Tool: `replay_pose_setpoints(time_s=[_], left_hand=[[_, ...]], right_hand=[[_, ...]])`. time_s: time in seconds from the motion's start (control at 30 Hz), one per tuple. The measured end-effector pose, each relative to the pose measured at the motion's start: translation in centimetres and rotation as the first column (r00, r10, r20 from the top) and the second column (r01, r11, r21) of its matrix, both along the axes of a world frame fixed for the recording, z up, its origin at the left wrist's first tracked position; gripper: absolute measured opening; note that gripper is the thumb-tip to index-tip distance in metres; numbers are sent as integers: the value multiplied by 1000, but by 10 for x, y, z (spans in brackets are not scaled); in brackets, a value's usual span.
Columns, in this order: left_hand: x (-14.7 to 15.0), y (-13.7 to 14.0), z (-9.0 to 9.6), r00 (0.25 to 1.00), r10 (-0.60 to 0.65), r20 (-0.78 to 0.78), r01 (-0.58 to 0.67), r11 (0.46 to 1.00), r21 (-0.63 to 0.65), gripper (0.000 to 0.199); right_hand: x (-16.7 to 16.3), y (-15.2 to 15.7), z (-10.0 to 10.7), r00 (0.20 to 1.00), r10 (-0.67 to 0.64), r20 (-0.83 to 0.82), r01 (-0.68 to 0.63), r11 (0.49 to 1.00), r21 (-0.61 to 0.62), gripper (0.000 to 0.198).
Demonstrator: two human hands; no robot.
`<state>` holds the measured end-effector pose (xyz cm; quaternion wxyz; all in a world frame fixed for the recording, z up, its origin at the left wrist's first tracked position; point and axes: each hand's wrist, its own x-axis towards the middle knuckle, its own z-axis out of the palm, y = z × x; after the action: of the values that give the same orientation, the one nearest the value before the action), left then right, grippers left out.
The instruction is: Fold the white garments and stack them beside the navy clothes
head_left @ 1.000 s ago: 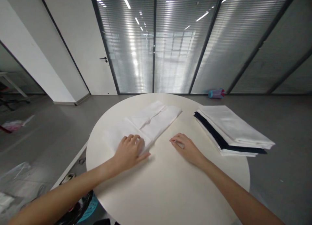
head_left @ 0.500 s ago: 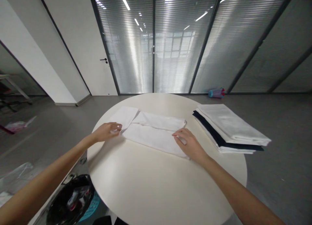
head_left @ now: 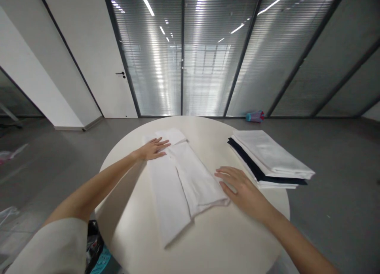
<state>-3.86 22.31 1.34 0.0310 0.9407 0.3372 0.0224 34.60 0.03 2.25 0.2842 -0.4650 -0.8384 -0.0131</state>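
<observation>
A white cloth garment (head_left: 175, 183), partly folded, lies on the round white table (head_left: 231, 242); its exact kind I cannot make out. It runs from the far left toward the near edge, with one strip folded over beside another. My left hand (head_left: 154, 148) rests on its far end, fingers spread and flat. Just right of the cloth, my right hand (head_left: 240, 189) hovers over the table with fingers apart and nothing in them. To its right sits a stack of folded cloths (head_left: 270, 153), white ones with a dark navy one among them.
Below the table's left edge stands a turquoise basket (head_left: 102, 262) with a black liner. A blue and pink basket (head_left: 254, 116) lies on the floor by the glass wall (head_left: 204, 80). A white door (head_left: 118, 96) is at the far left.
The white garment has turned from lying crosswise to pointing toward the near edge. My left hand moved right and farther onto it; my right hand let go of it. The view shifted slightly.
</observation>
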Motion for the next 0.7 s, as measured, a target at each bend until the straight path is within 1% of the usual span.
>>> replay_pose_setpoints(time_s=[0.03, 0.1, 0.17, 0.23, 0.3, 0.37, 0.4, 0.43, 0.5, 0.57, 0.63, 0.67, 0.7], left_hand=[[3, 0, 4, 999, -37, 4, 37, 999, 7, 58], [11, -11, 10, 997, -39, 59, 35, 998, 58, 53], [15, -40, 14, 987, -21, 161, 1, 992, 125, 45], [12, -83, 15, 966, -61, 250, 26, 990, 140, 39], [3, -134, 15, 950, -144, 276, 132, 989, 63, 35], [-11, -186, 13, 951, -189, 246, 205, 978, -39, 36], [-19, -210, 12, 954, -210, 214, 229, 971, -71, 43], [-27, -231, 12, 958, -221, 182, 241, 966, -91, 56], [-42, -263, 11, 964, -233, 125, 248, 962, -116, 83], [-54, -284, 8, 965, -247, 90, 258, 957, -136, 102], [-63, -297, 3, 959, -277, 65, 283, 950, -134, 110], [-66, -301, -1, 957, -286, 55, 291, 950, -110, 107], [-68, -304, -5, 957, -286, 47, 289, 955, -69, 99]], right_hand=[[2, -8, -5, 999, 24, 38, -24, 1000, 13, 35], [4, -22, -16, 990, 90, 108, -93, 996, 15, 46], [3, -34, -24, 977, 150, 150, -151, 988, -6, 54], [-1, -47, -22, 969, 187, 164, -183, 982, -37, 58], [-7, -62, -13, 962, 219, 160, -207, 974, -88, 56], [-13, -78, -2, 944, 293, 150, -274, 952, -135, 51], [-15, -86, 2, 928, 342, 150, -321, 935, -149, 49], [-17, -94, 4, 906, 395, 155, -372, 915, -159, 50], [-19, -106, 2, 859, 482, 173, -456, 873, -173, 65], [-23, -115, -7, 834, 515, 197, -481, 855, -196, 80], [-27, -120, -17, 841, 495, 219, -462, 867, -188, 81], [-30, -121, -22, 849, 476, 231, -446, 879, -170, 80], [-32, -122, -25, 856, 457, 241, -433, 889, -145, 79]])
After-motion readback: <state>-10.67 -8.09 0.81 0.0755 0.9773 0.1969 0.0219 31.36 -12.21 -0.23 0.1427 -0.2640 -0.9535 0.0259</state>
